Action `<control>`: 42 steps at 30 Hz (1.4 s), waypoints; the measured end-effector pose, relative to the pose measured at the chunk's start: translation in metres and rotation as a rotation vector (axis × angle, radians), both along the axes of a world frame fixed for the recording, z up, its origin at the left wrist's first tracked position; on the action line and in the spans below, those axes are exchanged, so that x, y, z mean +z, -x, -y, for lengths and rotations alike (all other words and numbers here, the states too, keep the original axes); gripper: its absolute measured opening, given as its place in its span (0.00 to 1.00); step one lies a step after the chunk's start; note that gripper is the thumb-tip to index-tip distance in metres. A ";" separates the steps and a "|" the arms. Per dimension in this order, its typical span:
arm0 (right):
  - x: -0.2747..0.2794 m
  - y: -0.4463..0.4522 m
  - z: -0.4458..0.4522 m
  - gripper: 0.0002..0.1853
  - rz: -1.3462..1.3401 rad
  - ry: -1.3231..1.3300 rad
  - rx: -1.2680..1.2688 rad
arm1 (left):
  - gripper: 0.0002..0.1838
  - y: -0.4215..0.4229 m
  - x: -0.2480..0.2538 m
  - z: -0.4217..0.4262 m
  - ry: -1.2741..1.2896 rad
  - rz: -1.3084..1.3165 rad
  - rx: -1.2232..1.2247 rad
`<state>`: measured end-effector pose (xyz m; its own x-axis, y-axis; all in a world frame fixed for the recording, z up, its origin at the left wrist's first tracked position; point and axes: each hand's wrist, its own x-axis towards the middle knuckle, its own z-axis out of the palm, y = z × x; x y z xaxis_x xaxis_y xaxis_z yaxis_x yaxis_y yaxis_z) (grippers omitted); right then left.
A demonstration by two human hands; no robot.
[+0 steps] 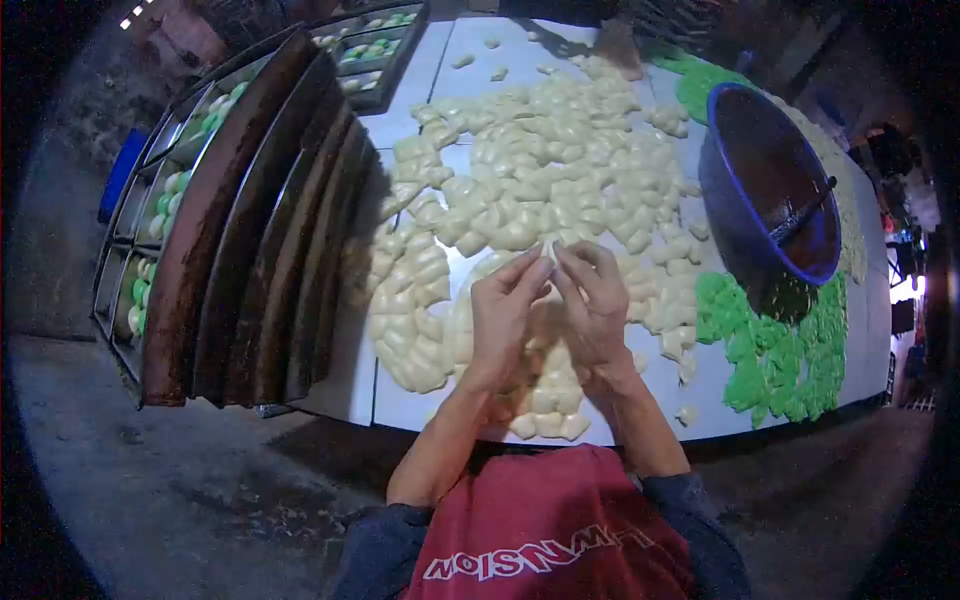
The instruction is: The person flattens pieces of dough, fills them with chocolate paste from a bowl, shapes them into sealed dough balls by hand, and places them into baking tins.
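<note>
My left hand (pixel 507 310) and my right hand (pixel 598 295) meet over the middle of the table, fingertips pinched together. Between them is a small pale dough piece (pixel 549 249), mostly covered by the fingers. A wide spread of cream-coloured dough pieces (pixel 560 150) lies beyond and around both hands, many touching one another. Closer to my body, more cream pieces (pixel 548 400) lie between my forearms. Green dough pieces (pixel 770 360) are heaped to the right of my right hand.
Dark deep trays (pixel 240 230) stand stacked on edge at the left. Behind them, divided trays (pixel 375 55) hold green and white pieces. A purple-rimmed tub (pixel 735 200) with dark contents and a stick-like handle (pixel 800 212) stands at the right. The white table (pixel 345 385) ends near my body.
</note>
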<state>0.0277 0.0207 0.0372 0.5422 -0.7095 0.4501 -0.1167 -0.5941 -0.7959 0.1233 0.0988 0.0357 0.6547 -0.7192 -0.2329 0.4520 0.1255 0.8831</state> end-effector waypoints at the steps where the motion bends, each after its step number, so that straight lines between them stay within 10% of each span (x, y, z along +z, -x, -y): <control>1: -0.001 -0.008 -0.005 0.15 0.019 -0.048 0.012 | 0.20 -0.004 0.000 -0.006 -0.015 0.110 0.032; 7: 0.016 -0.043 -0.029 0.13 0.027 -0.810 0.184 | 0.21 -0.063 0.019 -0.037 -0.147 -0.017 -0.151; 11: 0.034 -0.044 -0.039 0.22 -0.130 -0.453 0.453 | 0.20 -0.097 0.014 -0.057 -0.148 0.023 -0.178; 22: -0.004 -0.097 -0.072 0.12 0.275 -0.003 0.146 | 0.15 -0.105 0.019 -0.095 0.015 0.124 -0.217; 29: -0.005 -0.106 -0.070 0.11 0.194 -0.076 0.141 | 0.15 -0.102 0.046 -0.113 -0.052 0.527 -0.168; 31: 0.002 -0.105 -0.072 0.13 0.048 -0.360 0.178 | 0.11 -0.108 0.035 -0.113 0.035 0.243 -0.063; 34: 0.053 -0.111 -0.088 0.13 -0.029 0.166 0.328 | 0.10 -0.123 0.038 -0.120 -0.010 0.258 -0.033; 37: 0.073 -0.112 -0.087 0.20 -0.142 0.513 0.478 | 0.21 -0.132 0.042 -0.122 0.087 0.271 0.052; 42: 0.150 -0.142 -0.079 0.13 0.008 0.098 0.521 | 0.41 -0.139 0.053 -0.136 0.297 -0.054 -0.066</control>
<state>0.1701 0.0996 0.1872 0.8082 -0.3014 0.5060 0.2193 -0.6434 -0.7335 0.2623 0.2345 0.0891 0.5966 -0.8016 -0.0392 0.5128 0.3432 0.7869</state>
